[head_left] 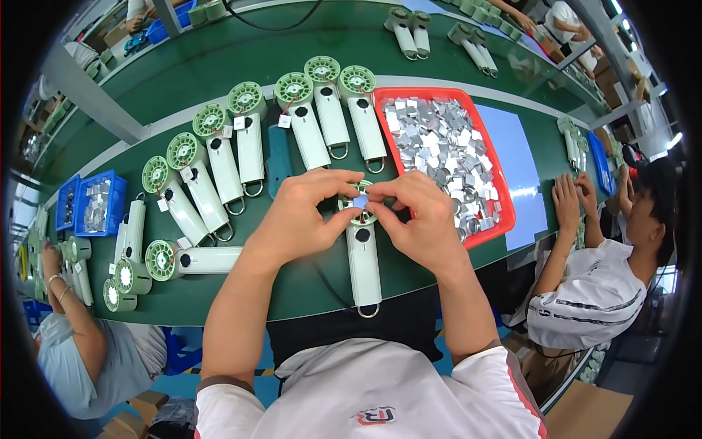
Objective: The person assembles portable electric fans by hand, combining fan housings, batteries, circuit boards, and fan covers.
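In front of me a white handheld fan (364,269) with a pale green round head lies on the green table, its metal loop toward me. My left hand (307,212) curls around the left side of the fan's head, thumb and fingers closed on it. Over that head, the fingertips of my right hand (418,219) pinch a small bluish square piece (360,200). The fingers hide much of the round head. To the right, a red tray (506,208) holds a heap of small silver square pieces (439,146).
Several similar fans (248,150) fan out along the left and far side. A teal-handled tool (278,157) lies among them. Blue sheets (515,154) lie beyond the tray. Blue bins (110,183) stand at left. Co-workers sit on both sides; one person's hands (567,201) are at right.
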A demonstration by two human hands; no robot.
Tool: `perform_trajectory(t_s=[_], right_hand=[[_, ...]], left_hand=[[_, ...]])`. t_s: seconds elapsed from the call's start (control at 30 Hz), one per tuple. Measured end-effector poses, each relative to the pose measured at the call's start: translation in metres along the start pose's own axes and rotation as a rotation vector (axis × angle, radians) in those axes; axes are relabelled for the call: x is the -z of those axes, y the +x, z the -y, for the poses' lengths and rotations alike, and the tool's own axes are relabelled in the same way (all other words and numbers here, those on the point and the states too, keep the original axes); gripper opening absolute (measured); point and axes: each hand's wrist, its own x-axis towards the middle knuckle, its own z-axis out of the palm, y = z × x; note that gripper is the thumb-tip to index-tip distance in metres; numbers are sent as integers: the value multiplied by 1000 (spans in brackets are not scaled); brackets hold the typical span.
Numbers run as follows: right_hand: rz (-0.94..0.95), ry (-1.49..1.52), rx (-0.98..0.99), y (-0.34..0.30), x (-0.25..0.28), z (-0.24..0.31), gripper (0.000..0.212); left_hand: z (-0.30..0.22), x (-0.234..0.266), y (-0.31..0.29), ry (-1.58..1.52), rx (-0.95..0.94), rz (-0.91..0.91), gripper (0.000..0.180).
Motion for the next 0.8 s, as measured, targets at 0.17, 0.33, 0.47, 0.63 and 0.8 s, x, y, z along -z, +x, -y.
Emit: perform_trajectory(t_s=[0.17,0.33,0.47,0.63,0.8], right_hand=[[-6,-64,30,1,3,5,18],[-6,-55,52,0,-2,10,19],[-41,-84,-17,-6,0,13,17],[2,-43,-116,-5,0,17,18],[36,-37,-127,-4,6,7,19]], left_hand=[[-1,-1,2,3,21,-12,25],[5,0,-3,17,-20,-44,24],[12,-7,0,50,-5,-8,21],[16,-9,0,17,18,0,22],[10,-9,7,-17,53,42,26]])
